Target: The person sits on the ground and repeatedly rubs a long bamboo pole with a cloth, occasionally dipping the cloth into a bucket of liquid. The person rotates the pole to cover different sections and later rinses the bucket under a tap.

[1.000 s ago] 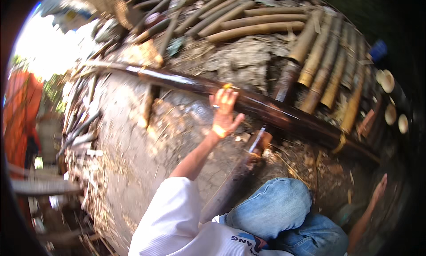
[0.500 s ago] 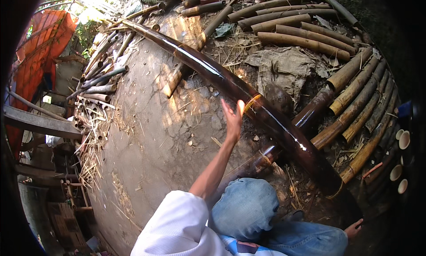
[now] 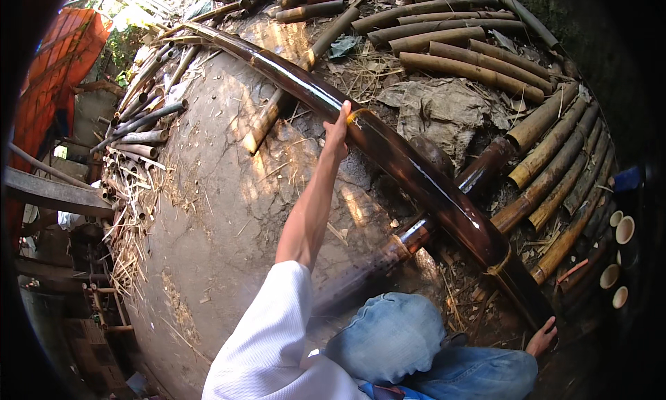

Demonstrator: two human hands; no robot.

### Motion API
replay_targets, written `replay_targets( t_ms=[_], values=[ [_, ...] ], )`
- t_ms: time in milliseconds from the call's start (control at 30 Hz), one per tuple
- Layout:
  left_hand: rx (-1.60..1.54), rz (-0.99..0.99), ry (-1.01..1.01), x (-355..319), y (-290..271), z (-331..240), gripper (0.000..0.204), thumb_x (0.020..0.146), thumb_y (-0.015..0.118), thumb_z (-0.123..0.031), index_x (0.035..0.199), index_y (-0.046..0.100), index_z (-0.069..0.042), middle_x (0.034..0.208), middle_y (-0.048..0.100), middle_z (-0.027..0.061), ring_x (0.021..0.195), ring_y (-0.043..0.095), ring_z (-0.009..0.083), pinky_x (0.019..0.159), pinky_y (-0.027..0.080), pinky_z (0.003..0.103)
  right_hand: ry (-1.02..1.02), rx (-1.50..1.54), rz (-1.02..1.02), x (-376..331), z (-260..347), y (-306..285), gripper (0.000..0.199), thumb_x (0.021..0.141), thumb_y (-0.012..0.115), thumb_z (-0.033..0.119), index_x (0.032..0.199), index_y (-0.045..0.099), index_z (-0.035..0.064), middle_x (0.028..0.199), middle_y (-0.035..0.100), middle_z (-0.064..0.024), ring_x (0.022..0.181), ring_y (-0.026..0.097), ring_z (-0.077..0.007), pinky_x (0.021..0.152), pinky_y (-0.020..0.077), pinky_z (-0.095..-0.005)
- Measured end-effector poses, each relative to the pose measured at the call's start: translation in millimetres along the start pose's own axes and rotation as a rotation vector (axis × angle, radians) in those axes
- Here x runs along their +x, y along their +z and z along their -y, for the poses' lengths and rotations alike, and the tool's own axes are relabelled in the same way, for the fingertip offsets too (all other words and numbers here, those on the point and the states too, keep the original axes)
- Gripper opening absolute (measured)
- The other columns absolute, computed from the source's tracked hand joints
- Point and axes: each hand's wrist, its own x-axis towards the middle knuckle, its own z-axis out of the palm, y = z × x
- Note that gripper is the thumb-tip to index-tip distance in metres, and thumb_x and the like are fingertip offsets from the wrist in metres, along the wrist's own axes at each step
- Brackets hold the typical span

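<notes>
A long, glossy dark-brown bamboo pole [image 3: 416, 172] slopes from the far left to the near right in front of me. My left hand [image 3: 337, 133] grips its side close to a yellowish node ring. At the near right end, my right hand [image 3: 540, 337] holds the pole, with some fingers curled at its edge and the rest hidden. Beneath the long pole a second dark, shiny bamboo pole [image 3: 416, 233] lies crosswise, bearing it. My bent knee in blue jeans [image 3: 388, 334] is close to this lower pole.
Several cut bamboo lengths [image 3: 479, 67] lie in rows at the far right, beside a crumpled grey sack [image 3: 444, 108]. Thinner bamboo pieces [image 3: 149, 136] and straw are heaped at the left. An orange tarp [image 3: 59, 74] hangs behind. Bare earth [image 3: 215, 185] lies between.
My left hand, spread beside the pole earlier, has moved up and left and now grips it. The long pole has turned slightly about its length, and my right hand has shifted at the end.
</notes>
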Motion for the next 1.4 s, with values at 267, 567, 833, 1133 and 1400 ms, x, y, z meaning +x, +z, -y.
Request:
replay_targets(
  t_ms=[267,567,833,1133,1400],
  values=[
    [0.309,-0.171,0.034,-32,-29,-11,0.127,0.081,0.062,-0.082,0.164,-0.008,-0.016,0.165,0.025,0.0230,0.144,0.039,0.0407,0.117,0.032,0.058,-0.107,0.094,0.268,-56,68,7,0.095,0.100,0.048,0.066,0.152,0.032,-0.0122,0.159,0.034,-0.0306,0.149,0.033,-0.0393,0.121,0.0278,-0.0414],
    [1.306,0.560,0.113,-301,-7,116,0.095,0.095,0.059,-0.063,0.158,0.027,0.000,0.130,0.054,0.0252,0.123,0.053,0.0399,0.101,0.048,0.046,-0.201,0.479,0.651,-89,191,7,0.087,0.098,0.068,0.045,0.156,0.028,-0.0054,0.156,0.038,-0.0210,0.143,0.038,-0.0286,0.112,0.0341,-0.0466],
    [1.528,0.397,0.426,-311,-7,135,0.108,0.080,0.079,-0.047,0.163,0.019,-0.011,0.124,0.054,0.0166,0.112,0.059,0.0351,0.094,0.051,0.044,-0.260,0.576,0.881,-87,336,35,0.109,0.090,0.073,0.054,0.160,0.013,-0.0045,0.167,0.014,-0.0269,0.155,0.018,-0.0350,0.120,0.0205,-0.0566],
    [1.539,0.431,0.377,-311,-7,136,0.107,0.082,0.080,-0.043,0.163,0.019,-0.011,0.126,0.053,0.0170,0.119,0.057,0.0357,0.096,0.049,0.045,-0.529,0.750,0.923,-133,557,65,0.080,0.092,0.073,0.043,0.151,0.036,0.0052,0.147,0.050,-0.0087,0.137,0.042,-0.0199,0.112,0.0255,-0.0450],
    [1.558,0.441,0.385,-310,-7,140,0.109,0.079,0.079,-0.047,0.163,0.019,-0.011,0.125,0.054,0.0181,0.116,0.058,0.0365,0.093,0.049,0.044,-1.302,1.096,1.104,-324,826,125,0.081,0.094,0.071,0.034,0.156,0.033,-0.0010,0.139,0.052,-0.0212,0.118,0.054,-0.0259,0.098,0.0460,-0.0368]
  ],
)
